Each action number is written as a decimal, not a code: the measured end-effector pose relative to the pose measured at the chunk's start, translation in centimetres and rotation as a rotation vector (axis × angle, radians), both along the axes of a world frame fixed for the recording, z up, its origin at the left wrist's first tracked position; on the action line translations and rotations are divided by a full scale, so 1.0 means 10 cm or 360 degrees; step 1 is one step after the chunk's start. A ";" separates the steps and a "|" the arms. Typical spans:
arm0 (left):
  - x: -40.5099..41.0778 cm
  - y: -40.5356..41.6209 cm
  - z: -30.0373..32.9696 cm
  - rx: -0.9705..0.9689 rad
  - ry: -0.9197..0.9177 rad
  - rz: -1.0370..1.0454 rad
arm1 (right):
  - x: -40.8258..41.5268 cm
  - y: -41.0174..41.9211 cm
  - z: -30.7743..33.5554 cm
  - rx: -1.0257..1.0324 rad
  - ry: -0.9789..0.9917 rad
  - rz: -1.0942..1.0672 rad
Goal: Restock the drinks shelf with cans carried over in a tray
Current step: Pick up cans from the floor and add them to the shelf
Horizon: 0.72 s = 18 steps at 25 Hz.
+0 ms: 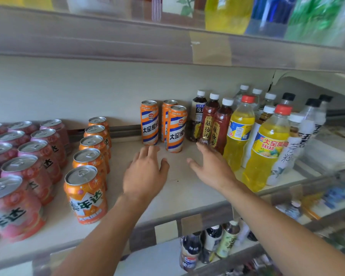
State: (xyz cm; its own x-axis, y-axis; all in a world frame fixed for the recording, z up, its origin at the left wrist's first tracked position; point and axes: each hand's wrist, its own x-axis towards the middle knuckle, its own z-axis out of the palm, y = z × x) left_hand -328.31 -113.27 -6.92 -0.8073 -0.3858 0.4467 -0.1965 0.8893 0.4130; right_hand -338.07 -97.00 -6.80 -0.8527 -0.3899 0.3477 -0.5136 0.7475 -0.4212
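Both hands reach over the shelf (pixel 179 188) with fingers straight and spread, holding nothing. The left hand (pixel 145 174) sits just in front of the tall orange cans (pixel 175 128), three of which stand upright at the back. The right hand (pixel 211 166) lies beside the dark tea bottles (pixel 217 124). Short orange cans (pixel 88 168) stand in a row to the left.

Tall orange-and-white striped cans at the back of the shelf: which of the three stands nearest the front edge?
The right-hand front can: it stands forward of the other two, partly hiding the one behind.
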 end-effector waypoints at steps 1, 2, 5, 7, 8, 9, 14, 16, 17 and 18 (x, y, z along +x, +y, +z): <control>0.05 0.05 0.04 -0.0016 0.0020 -0.0008 | 0.11 0.10 0.03 0.0013 0.0034 0.0017; 0.12 0.12 0.09 -0.0030 0.0037 -0.0021 | 0.24 0.21 0.05 0.0027 0.0060 0.0024; 0.33 0.42 0.19 -0.0040 0.0077 -0.0059 | 0.56 0.55 0.11 0.0046 0.0039 0.0016; 0.51 0.63 0.23 -0.0042 0.0091 -0.0094 | 0.75 0.76 0.15 0.0017 0.0008 0.0008; 0.59 0.75 0.24 -0.0037 0.0105 -0.0115 | 0.86 0.86 0.17 0.0010 -0.0001 0.0006; 0.65 0.84 0.25 -0.0026 0.0128 -0.0133 | 0.95 0.94 0.19 -0.0003 -0.0006 0.0006; 0.89 1.35 0.31 0.0070 0.0226 -0.0268 | 1.40 1.34 0.23 -0.0122 -0.0015 -0.0025; 0.93 1.53 0.33 0.0083 0.0246 -0.0339 | 1.53 1.50 0.24 -0.0151 -0.0019 -0.0067; 0.94 1.60 0.33 0.0086 0.0254 -0.0363 | 1.59 1.57 0.23 -0.0140 -0.0013 -0.0083; 0.96 1.66 0.32 0.0086 0.0262 -0.0381 | 1.65 1.63 0.22 -0.0116 -0.0004 -0.0094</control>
State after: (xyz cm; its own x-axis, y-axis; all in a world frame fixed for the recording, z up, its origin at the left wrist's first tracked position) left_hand -318.72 -96.63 -3.68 -0.7966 -0.2202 0.5629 0.0894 0.8781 0.4700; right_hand -321.57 -80.73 -4.61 -0.8744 -0.3124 0.3712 -0.4682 0.7438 -0.4771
